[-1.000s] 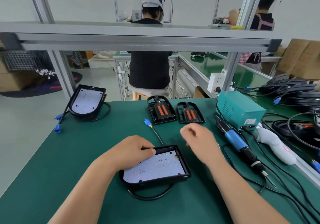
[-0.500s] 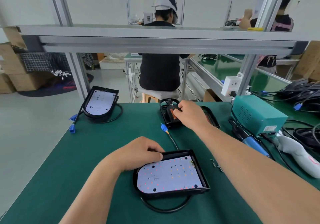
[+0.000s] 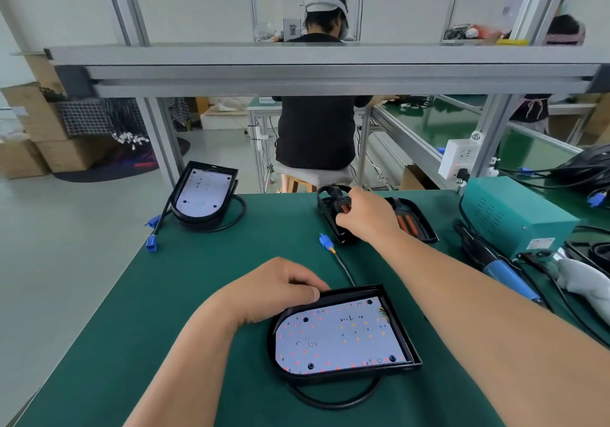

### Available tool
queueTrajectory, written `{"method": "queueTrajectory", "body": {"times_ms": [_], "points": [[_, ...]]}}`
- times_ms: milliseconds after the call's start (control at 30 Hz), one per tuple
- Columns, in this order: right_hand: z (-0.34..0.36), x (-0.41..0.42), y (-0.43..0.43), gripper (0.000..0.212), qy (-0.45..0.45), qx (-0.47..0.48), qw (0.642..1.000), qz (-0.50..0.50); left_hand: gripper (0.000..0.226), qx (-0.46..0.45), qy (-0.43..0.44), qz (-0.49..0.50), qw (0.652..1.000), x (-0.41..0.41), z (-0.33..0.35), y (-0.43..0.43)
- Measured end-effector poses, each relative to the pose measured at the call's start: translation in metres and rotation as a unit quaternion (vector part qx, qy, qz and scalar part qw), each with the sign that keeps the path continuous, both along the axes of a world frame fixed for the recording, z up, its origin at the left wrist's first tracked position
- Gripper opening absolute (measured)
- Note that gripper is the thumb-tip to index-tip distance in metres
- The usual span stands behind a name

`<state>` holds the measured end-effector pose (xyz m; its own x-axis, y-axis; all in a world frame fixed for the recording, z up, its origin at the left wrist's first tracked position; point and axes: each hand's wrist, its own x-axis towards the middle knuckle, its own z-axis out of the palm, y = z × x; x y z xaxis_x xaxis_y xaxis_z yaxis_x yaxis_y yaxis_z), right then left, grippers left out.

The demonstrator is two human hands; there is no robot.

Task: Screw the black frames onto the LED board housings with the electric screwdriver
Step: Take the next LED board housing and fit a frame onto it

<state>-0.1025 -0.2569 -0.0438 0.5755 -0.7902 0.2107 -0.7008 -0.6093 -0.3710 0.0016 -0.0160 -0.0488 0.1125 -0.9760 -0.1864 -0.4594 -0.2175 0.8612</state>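
Note:
A black LED board housing (image 3: 343,337) with a white board lies on the green mat close to me. My left hand (image 3: 277,289) holds its upper left rim, thumb on the edge. Farther back, my right hand (image 3: 366,217) grips a black frame (image 3: 330,207) with orange inserts; a second black frame (image 3: 414,222) lies just right of it, partly hidden by my wrist. The blue-handled electric screwdriver (image 3: 495,266) lies at the right, untouched. Another housing (image 3: 203,192) rests at the back left.
A teal power box (image 3: 515,215) stands at the right with cables and a grey object beside it. A blue connector (image 3: 325,239) and its cable lie between the frames and the near housing. An aluminium rail crosses overhead. A person sits with their back to me beyond the bench.
My right hand reached from above the near housing back to the left frame and closed on it. The left hand stayed on the housing rim. The camera moved closer.

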Motion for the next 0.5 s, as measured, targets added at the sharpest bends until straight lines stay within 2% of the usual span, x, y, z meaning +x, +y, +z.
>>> {"method": "queueTrajectory", "body": {"times_ms": [267, 400, 500], "points": [[-0.011, -0.037, -0.002, 0.061, -0.185, 0.126, 0.974, 0.033, 0.022, -0.009, 0.023, 0.005, 1.0, 0.003, -0.001, 0.0], [-0.015, -0.055, 0.002, 0.053, -0.24, 0.167, 0.954, 0.064, 0.021, -0.007, 0.024, 0.007, 1.0, 0.004, -0.001, 0.002], [-0.015, -0.058, 0.003, 0.049, -0.227, 0.165, 0.957, 0.079, 0.019, -0.007, 0.023, 0.015, 1.0, 0.003, -0.001, 0.002]]}}
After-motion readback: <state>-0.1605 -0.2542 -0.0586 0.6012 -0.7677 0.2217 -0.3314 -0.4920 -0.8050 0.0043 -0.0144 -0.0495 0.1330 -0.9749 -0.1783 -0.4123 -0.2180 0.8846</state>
